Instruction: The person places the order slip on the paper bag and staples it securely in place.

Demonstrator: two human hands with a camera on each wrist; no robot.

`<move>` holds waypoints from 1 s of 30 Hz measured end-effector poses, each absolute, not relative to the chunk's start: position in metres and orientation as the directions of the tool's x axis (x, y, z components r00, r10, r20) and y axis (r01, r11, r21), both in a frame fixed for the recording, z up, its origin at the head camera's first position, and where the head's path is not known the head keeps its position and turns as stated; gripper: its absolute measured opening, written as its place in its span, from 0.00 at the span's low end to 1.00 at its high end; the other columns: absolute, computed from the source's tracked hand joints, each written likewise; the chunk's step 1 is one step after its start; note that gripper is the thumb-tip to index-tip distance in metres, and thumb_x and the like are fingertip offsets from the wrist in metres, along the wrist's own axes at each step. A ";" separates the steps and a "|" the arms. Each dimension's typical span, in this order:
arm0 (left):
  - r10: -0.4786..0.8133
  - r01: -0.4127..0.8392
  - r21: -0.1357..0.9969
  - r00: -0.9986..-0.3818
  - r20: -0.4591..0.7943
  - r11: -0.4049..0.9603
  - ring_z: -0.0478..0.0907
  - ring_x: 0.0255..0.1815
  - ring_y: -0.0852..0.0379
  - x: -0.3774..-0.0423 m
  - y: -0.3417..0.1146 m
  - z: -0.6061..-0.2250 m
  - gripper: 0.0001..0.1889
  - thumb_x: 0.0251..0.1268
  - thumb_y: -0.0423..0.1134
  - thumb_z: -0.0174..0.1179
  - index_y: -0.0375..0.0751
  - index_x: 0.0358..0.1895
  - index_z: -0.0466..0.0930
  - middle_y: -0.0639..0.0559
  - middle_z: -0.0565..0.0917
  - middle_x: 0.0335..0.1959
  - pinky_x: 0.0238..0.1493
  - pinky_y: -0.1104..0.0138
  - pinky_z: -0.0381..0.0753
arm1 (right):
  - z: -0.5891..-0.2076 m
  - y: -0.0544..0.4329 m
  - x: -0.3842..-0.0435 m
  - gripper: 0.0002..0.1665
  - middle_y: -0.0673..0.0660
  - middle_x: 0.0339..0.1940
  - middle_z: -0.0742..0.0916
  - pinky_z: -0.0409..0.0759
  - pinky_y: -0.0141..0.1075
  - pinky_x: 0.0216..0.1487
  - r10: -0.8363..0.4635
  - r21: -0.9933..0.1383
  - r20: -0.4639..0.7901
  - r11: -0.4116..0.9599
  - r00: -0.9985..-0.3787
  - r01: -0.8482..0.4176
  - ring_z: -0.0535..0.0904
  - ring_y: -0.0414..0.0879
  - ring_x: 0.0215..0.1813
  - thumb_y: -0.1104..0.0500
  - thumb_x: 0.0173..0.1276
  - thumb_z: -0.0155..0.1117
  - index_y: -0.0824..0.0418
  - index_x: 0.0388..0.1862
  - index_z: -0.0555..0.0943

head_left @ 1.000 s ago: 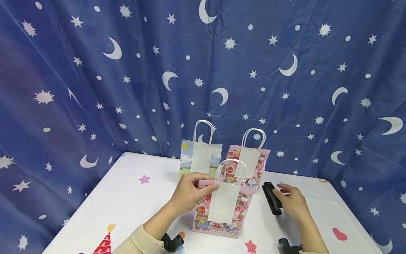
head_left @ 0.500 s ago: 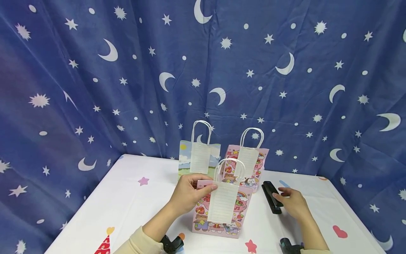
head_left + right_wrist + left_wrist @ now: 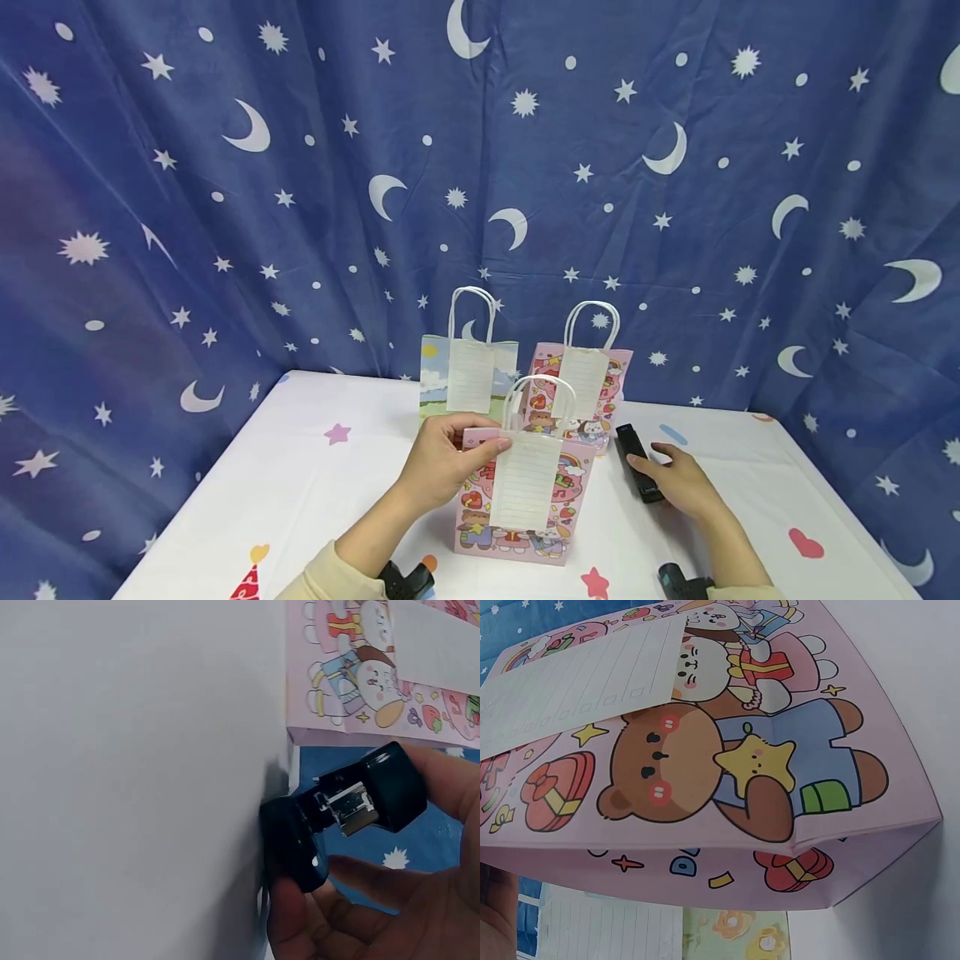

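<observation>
Near the middle of the table, a pink gift bag [image 3: 476, 533] with cartoon animals stands upright in the head view. A lined white sheet [image 3: 525, 487] covers part of its front, below white handles [image 3: 538, 379]. My left hand [image 3: 438, 467] pinches the bag's upper left corner, with the thumb by the sheet's edge. To the right, my right hand [image 3: 682, 479] grips a black stapler [image 3: 628, 437] on the table. The right wrist view shows fingers on both sides of the stapler [image 3: 397, 787], its metal part visible between its two arms.
Behind the front bag stand a sky-and-meadow gift bag [image 3: 433, 375] and another pink gift bag [image 3: 619, 385], each with a lined sheet. A blue curtain [image 3: 330, 208] with moons and stars hangs at the back. The white tablecloth [image 3: 300, 475] has printed shapes.
My right hand has closed its fingers round the stapler, which has turned so its two arms no longer show side by side in the head view. My left hand keeps its pinch.
</observation>
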State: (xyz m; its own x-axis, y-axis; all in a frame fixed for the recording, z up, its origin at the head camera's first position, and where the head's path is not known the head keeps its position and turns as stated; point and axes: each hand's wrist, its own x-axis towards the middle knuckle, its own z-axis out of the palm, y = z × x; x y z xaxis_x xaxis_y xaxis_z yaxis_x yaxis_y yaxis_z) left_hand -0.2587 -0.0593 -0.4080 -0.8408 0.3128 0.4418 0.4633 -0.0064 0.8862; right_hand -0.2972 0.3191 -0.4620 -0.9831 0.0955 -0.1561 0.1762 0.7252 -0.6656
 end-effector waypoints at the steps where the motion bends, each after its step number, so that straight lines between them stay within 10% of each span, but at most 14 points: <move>1: 0.310 0.464 0.886 -0.842 0.442 -0.005 0.82 0.29 0.65 -0.259 -0.059 -0.408 0.07 0.68 0.38 0.70 0.41 0.45 0.90 0.42 0.90 0.37 0.30 0.70 0.85 | -0.461 0.320 -0.298 0.54 0.84 0.66 0.74 0.84 0.45 0.42 0.095 -0.671 -0.160 0.719 -0.983 0.179 0.83 0.63 0.54 0.34 0.75 0.59 0.76 0.78 0.58; 14: 0.309 0.457 0.889 -0.843 0.441 -0.022 0.79 0.27 0.66 -0.257 -0.059 -0.410 0.07 0.68 0.38 0.70 0.40 0.44 0.90 0.42 0.90 0.36 0.28 0.71 0.81 | -0.441 0.338 -0.293 0.56 0.60 0.59 0.78 0.86 0.34 0.42 0.122 -0.920 -0.234 0.292 -0.964 0.260 0.82 0.40 0.44 0.34 0.78 0.56 0.73 0.82 0.51; 20: 0.320 0.441 0.897 -0.848 0.423 -0.017 0.81 0.28 0.64 -0.258 -0.058 -0.408 0.07 0.68 0.38 0.70 0.40 0.44 0.90 0.41 0.90 0.35 0.29 0.71 0.83 | -0.426 0.343 -0.286 0.33 0.40 0.47 0.84 0.88 0.37 0.52 0.035 -0.976 -0.201 -0.095 -0.979 0.197 0.86 0.38 0.48 0.45 0.81 0.58 0.58 0.76 0.66; 24: 0.316 0.442 0.897 -0.849 0.423 -0.012 0.81 0.28 0.64 -0.259 -0.058 -0.408 0.07 0.67 0.38 0.70 0.40 0.44 0.90 0.41 0.90 0.34 0.29 0.70 0.83 | -0.415 0.339 -0.279 0.09 0.41 0.49 0.88 0.88 0.44 0.55 -0.056 -0.948 -0.094 -0.301 -0.994 0.106 0.87 0.41 0.51 0.56 0.82 0.57 0.47 0.52 0.83; 30: 0.314 0.444 0.896 -0.849 0.426 -0.013 0.81 0.28 0.64 -0.259 -0.058 -0.408 0.07 0.67 0.38 0.71 0.39 0.43 0.90 0.42 0.90 0.34 0.29 0.71 0.83 | -0.399 0.325 -0.270 0.19 0.44 0.54 0.88 0.89 0.44 0.53 -0.067 -0.922 0.045 -0.388 -0.997 -0.015 0.88 0.41 0.55 0.68 0.79 0.56 0.48 0.60 0.76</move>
State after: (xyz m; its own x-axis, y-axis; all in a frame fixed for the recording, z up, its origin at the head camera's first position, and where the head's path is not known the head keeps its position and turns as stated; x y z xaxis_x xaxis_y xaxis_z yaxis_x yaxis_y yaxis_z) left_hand -0.2590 -0.0576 -0.4085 -0.8486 0.3142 0.4257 0.4445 -0.0131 0.8957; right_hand -0.2701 0.3251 -0.3993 -0.9967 -0.0672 0.0449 -0.0153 -0.3881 -0.9215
